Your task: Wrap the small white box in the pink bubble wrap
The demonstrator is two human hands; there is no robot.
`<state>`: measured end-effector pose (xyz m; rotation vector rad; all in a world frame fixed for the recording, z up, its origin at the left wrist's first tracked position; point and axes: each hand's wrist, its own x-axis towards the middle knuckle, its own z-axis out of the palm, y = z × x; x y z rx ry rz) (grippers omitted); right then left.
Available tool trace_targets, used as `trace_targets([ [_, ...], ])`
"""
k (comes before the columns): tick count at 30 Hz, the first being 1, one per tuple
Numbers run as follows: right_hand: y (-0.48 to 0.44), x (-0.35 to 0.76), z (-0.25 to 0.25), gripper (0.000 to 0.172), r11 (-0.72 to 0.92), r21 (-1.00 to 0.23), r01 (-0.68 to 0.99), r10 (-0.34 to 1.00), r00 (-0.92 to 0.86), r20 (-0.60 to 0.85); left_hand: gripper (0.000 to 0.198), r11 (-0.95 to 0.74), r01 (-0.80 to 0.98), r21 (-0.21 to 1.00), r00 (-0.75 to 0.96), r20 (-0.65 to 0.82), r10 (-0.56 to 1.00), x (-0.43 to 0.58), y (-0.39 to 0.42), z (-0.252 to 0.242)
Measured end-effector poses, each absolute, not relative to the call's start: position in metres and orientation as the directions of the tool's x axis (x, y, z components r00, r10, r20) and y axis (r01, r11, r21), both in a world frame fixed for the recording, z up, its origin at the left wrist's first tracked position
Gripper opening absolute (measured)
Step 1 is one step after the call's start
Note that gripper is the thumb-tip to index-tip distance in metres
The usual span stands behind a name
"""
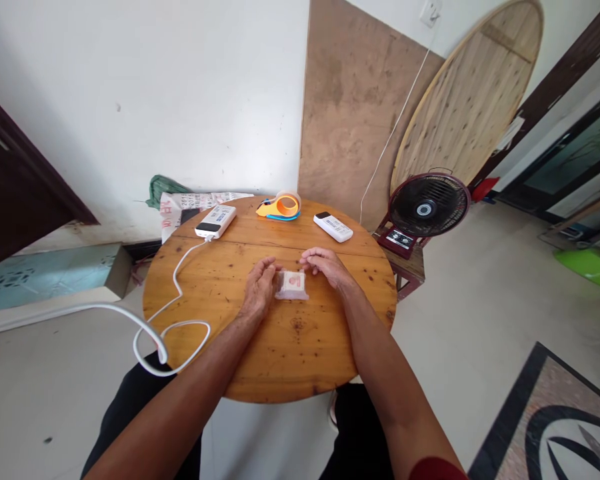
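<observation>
A small square packet (293, 283) lies flat on the round wooden table (300, 360). It is wrapped in clear plastic, and a pale face with a red print shows through. My left hand (261, 285) rests along the packet's left side, fingers stretched forward and not wrapped round it; the fingertips are at its edge, and I cannot tell if they touch. On the other side, my right hand (326, 265) is held with loosely bent fingers, their tips close to the packet's upper right corner. Its fingers look open, with nothing visible in them.
At the table's far side are an orange tape dispenser (281, 205) and two white power banks, one left (217, 221) and one right (333, 227). A white cable (177, 267) runs from the left one and loops over the table's edge. A fan (425, 208) stands at right.
</observation>
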<state>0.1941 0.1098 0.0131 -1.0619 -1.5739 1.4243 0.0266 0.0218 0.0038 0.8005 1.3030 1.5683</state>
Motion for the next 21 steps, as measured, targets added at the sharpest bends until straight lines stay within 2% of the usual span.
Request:
trace_targets([
  [9,0.1097,0.1951,0.0135,0.017,0.045,-0.995,0.093,0.919,-0.393,0.005,0.043,-0.017,-0.306,0.952,-0.361,-0.099,0.927,0.0275,0.0253,-0.0002],
  [15,0.11,0.1946,0.0125,0.017,0.038,-0.995,0.091,0.921,-0.389,0.0,0.046,-0.013,-0.287,0.958,-0.351,-0.093,0.932,0.0274,0.0257,-0.0005],
  [21,0.1062,0.1946,0.0195,0.016,0.069,-0.99,0.123,0.917,-0.4,0.015,0.04,-0.004,-0.309,0.951,-0.344,-0.108,0.933,0.028,0.0253,0.0011],
])
